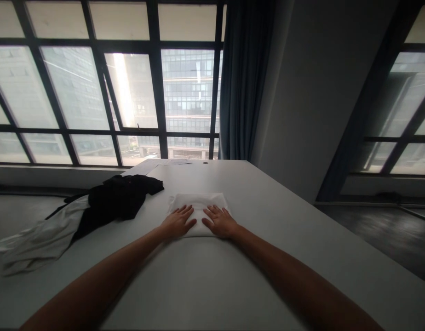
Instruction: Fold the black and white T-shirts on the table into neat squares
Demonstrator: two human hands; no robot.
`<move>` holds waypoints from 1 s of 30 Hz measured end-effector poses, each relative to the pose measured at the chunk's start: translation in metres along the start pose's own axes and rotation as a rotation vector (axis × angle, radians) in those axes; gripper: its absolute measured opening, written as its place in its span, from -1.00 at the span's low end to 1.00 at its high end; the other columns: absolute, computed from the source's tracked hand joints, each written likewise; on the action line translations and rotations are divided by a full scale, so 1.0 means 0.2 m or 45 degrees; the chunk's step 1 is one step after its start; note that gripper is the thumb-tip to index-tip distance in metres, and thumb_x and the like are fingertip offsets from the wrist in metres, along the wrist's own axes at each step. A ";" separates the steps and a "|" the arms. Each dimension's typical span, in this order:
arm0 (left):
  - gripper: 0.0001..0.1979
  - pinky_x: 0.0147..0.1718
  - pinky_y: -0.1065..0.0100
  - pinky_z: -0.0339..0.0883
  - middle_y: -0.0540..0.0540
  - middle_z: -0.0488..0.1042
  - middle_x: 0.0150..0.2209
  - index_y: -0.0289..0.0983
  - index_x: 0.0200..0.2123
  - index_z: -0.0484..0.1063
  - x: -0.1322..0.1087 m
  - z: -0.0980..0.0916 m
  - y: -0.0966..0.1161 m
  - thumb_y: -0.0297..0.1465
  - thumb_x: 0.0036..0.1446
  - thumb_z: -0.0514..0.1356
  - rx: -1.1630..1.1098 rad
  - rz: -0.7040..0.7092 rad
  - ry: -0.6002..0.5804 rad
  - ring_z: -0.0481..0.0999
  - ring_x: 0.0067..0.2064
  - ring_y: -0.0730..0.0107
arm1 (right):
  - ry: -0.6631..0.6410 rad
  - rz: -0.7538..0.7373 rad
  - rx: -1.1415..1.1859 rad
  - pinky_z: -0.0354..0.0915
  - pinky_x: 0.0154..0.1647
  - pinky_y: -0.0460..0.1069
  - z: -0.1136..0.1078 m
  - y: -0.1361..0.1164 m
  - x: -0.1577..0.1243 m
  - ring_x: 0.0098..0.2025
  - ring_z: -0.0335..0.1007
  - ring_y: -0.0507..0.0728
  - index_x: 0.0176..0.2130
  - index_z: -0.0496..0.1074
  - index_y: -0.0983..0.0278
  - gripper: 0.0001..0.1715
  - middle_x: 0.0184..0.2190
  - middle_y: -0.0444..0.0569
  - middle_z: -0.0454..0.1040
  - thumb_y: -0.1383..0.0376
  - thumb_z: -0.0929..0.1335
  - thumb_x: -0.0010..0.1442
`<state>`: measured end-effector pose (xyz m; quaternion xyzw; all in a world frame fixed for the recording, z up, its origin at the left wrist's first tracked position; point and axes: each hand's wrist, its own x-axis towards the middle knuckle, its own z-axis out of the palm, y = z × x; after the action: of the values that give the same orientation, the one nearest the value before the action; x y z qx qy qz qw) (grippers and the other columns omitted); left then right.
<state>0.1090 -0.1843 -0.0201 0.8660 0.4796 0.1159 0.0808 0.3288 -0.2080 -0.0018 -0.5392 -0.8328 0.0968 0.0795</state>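
Note:
A folded white cloth (198, 200), perhaps a garment, lies flat on the white table (205, 280) in front of me. My left hand (179, 222) rests palm down on its left part, fingers stretched out and pointing away from me. On the right part lies my right hand (219, 221), also flat with its fingers spread. The two thumbs point toward each other with a small gap of cloth between them. Whatever is under my palms is hidden.
Left of the cloth, a heap of black clothing (119, 195) lies beside a light grey-white garment (47, 236). Papers (180, 162) and a small dark round spot (205, 162) are at the table's far end. Beyond stand windows and a blue curtain (243, 82).

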 end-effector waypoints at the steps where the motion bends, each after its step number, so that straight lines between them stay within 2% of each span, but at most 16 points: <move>1: -0.28 0.34 0.08 -0.19 -0.17 -0.05 0.41 -0.26 0.37 0.08 -0.01 0.01 -0.02 0.03 0.30 -0.10 0.005 -0.031 -0.006 -0.11 0.43 0.10 | -0.006 0.002 0.004 -0.32 0.39 0.27 0.00 0.01 0.00 0.46 -0.31 0.26 0.39 0.05 0.23 -0.22 0.43 0.06 -0.12 -0.09 0.04 0.37; 7: -0.17 0.33 0.01 -0.24 -0.24 -0.11 0.42 -0.32 0.38 0.04 -0.04 -0.02 -0.10 0.12 0.25 -0.12 -0.006 -0.267 -0.013 -0.17 0.43 0.05 | -0.019 -0.001 0.015 -0.32 0.39 0.28 0.01 0.03 0.00 0.46 -0.32 0.25 0.40 0.02 0.20 -0.19 0.44 0.03 -0.13 -0.12 0.04 0.35; 11: -0.25 0.33 0.03 -0.22 -0.25 -0.15 0.43 -0.36 0.38 0.03 -0.08 -0.03 -0.18 0.01 0.31 -0.18 -0.039 -0.343 0.052 -0.19 0.44 0.11 | -0.005 0.019 0.016 -0.30 0.40 0.26 0.02 0.07 0.03 0.46 -0.31 0.25 0.40 0.03 0.18 -0.17 0.44 0.00 -0.12 -0.16 0.05 0.34; 14: -0.32 0.32 0.03 -0.15 -0.29 -0.06 0.41 -0.34 0.35 0.09 -0.11 -0.05 -0.29 -0.05 0.34 -0.20 -0.069 -0.375 0.079 -0.11 0.43 0.10 | -0.002 0.106 -0.020 -0.30 0.40 0.24 0.00 0.16 0.05 0.46 -0.33 0.25 0.40 0.02 0.16 -0.18 0.44 -0.03 -0.13 -0.16 0.03 0.34; 17: -0.40 0.30 0.03 -0.06 -0.31 0.11 0.36 -0.29 0.27 0.25 -0.13 -0.08 -0.38 -0.09 0.35 -0.18 -0.099 -0.374 0.078 0.03 0.39 0.08 | 0.032 0.317 -0.052 -0.30 0.39 0.25 -0.04 0.36 0.04 0.46 -0.33 0.25 0.41 -0.01 0.18 -0.18 0.45 -0.03 -0.15 -0.15 0.01 0.34; 19: -0.44 0.30 0.01 -0.06 -0.32 0.16 0.34 -0.29 0.22 0.31 -0.14 -0.09 -0.39 -0.12 0.36 -0.17 -0.103 -0.348 0.066 0.06 0.39 0.07 | 0.070 0.507 -0.067 -0.29 0.38 0.27 -0.07 0.53 0.02 0.45 -0.32 0.27 0.41 -0.03 0.20 -0.16 0.45 -0.01 -0.15 -0.15 0.00 0.34; 22: -0.42 0.30 -0.10 -0.16 -0.35 0.07 0.37 -0.32 0.24 0.28 -0.14 -0.08 -0.35 -0.11 0.34 -0.12 -0.034 -0.356 0.024 -0.05 0.41 0.01 | 0.161 0.842 -0.103 -0.25 0.36 0.32 -0.13 0.81 -0.04 0.44 -0.29 0.34 0.40 0.00 0.23 -0.15 0.44 0.04 -0.13 -0.15 -0.01 0.33; 25: -0.37 0.30 -0.11 -0.17 -0.36 0.00 0.39 -0.34 0.29 0.20 -0.15 -0.08 -0.30 -0.08 0.32 -0.09 0.051 -0.376 -0.031 -0.11 0.42 0.00 | 0.312 1.213 -0.109 -0.18 0.30 0.39 -0.17 1.07 -0.12 0.41 -0.20 0.43 0.37 0.10 0.24 -0.16 0.41 0.16 -0.04 -0.13 0.01 0.32; 27: -0.36 0.31 -0.09 -0.17 -0.35 -0.03 0.40 -0.35 0.31 0.16 -0.15 -0.09 -0.27 -0.09 0.33 -0.11 0.114 -0.388 -0.068 -0.12 0.43 0.03 | 0.419 1.420 -0.079 -0.21 0.28 0.45 -0.19 1.22 -0.16 0.38 -0.16 0.49 0.33 0.18 0.31 -0.16 0.37 0.26 0.04 -0.12 0.04 0.30; 30: -0.34 0.31 -0.07 -0.17 -0.32 -0.07 0.41 -0.40 0.35 0.08 -0.16 -0.11 -0.25 -0.10 0.35 -0.17 0.213 -0.411 -0.119 -0.15 0.43 0.09 | 0.559 1.604 -0.020 -0.32 0.25 0.55 -0.20 1.40 -0.18 0.37 -0.20 0.58 0.29 0.23 0.41 -0.15 0.33 0.38 0.07 -0.09 0.09 0.28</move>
<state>0.0471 -0.1844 -0.0155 0.7859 0.6161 0.0207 0.0484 0.5996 -0.1265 -0.0327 -0.9304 -0.3239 0.0065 0.1715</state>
